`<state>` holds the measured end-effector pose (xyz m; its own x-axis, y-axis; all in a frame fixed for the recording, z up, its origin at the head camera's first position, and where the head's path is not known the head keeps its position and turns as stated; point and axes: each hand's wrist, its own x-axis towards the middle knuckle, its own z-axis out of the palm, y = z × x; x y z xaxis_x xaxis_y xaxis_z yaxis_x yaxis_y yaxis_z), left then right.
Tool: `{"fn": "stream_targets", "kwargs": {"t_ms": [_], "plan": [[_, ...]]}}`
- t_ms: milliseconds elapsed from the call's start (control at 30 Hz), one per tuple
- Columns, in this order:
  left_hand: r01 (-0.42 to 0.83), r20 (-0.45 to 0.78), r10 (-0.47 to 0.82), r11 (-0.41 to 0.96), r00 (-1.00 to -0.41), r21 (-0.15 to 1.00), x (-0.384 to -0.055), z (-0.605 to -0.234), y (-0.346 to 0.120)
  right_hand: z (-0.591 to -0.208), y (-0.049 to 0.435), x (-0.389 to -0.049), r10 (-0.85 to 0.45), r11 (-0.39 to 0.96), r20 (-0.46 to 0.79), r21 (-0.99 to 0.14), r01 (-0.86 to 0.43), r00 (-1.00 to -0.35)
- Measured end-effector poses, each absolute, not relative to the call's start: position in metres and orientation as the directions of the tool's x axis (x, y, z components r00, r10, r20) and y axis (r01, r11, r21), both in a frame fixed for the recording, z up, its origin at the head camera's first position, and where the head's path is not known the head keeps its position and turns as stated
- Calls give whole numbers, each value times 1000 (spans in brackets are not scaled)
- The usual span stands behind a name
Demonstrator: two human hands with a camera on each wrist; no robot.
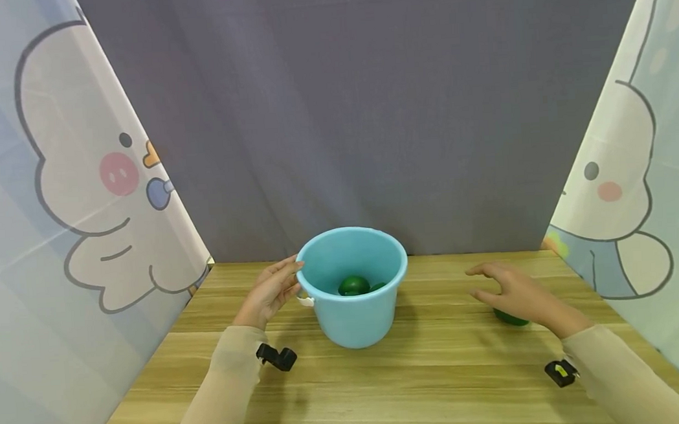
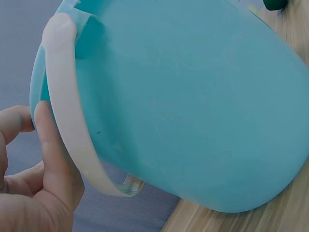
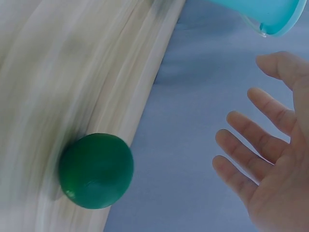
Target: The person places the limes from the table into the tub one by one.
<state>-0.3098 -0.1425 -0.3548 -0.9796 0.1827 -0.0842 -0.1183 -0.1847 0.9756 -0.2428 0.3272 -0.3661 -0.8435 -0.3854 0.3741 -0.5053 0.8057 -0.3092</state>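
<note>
A light blue bucket (image 1: 356, 318) stands upright on the wooden table, its white handle (image 2: 67, 106) hanging down on the left side. My left hand (image 1: 271, 293) holds the bucket's rim at the left, thumb and fingertips at the edge beside the handle. Inside the bucket lies a round dark green thing (image 1: 353, 285), with part of another green one (image 1: 378, 286) beside it. On the right, my right hand (image 1: 516, 297) hovers with fingers spread and nothing in them. A smooth, round green thing (image 3: 95, 171) rests on the table below that hand, partly hidden in the head view.
The wooden table (image 1: 385, 391) reaches back to a dark grey cloth (image 1: 369, 119). Printed cartoon curtains (image 1: 11, 193) hang at both sides. Each wrist wears a small black camera mount (image 1: 276, 357).
</note>
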Motion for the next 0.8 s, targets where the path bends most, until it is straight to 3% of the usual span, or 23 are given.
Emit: {"fn": "stream_targets", "kwargs": {"t_ms": [800], "plan": [[-119,-86,185,-172,-979,978,-310,-355,-143,-387,351,-239,-330,834,326,-339,-435,-886]]}}
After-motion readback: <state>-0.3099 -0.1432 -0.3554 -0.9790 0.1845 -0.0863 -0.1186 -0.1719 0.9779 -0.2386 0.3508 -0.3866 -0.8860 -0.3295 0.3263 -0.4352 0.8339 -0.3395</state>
